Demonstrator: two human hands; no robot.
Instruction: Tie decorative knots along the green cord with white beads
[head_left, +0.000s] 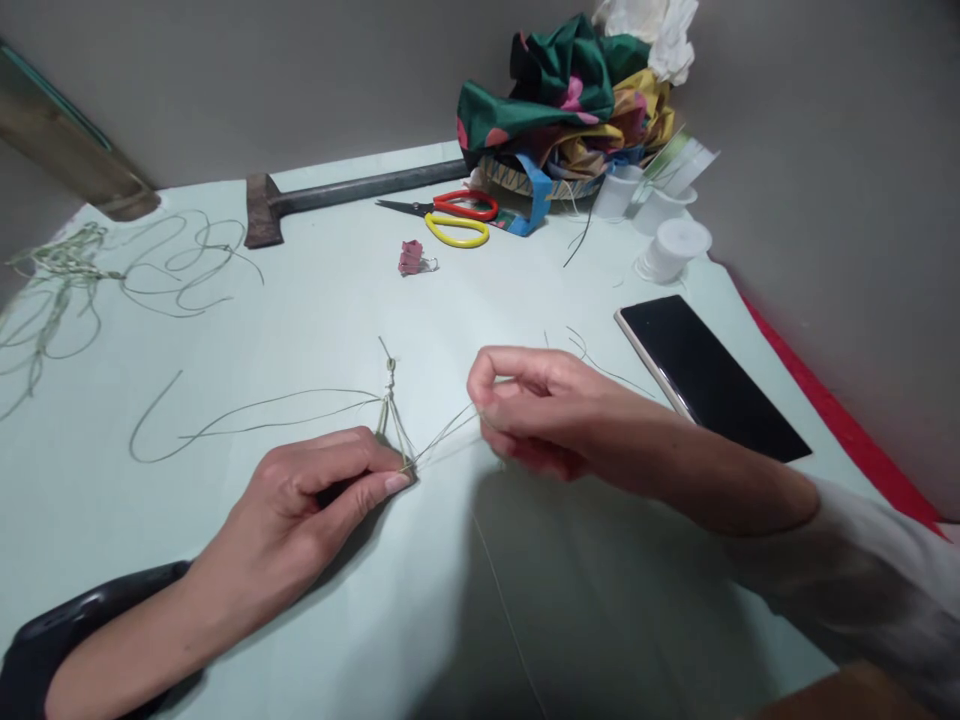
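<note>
A small knotted piece of green cord (390,378) lies on the pale tabletop, with a loop at its far end and several strands fanning towards me. My left hand (315,500) pinches those strands between thumb and forefinger, close to the surface. To its right, my right hand (536,410) is closed on thin cord strands (447,430), which run taut from the left fingertips. Its fingertips partly hide the strand ends. Two loose strands (292,395) stretch left from the knots and curve back on the table.
Behind lie a hammer (360,188), scissors (459,220) with red and yellow handles, and a dusky pink binder clip (412,258). A phone (712,375) rests at right, near white thread spools (675,248). Patterned cloth (570,90) fills a basket. Tangled green cord (71,260) sits far left.
</note>
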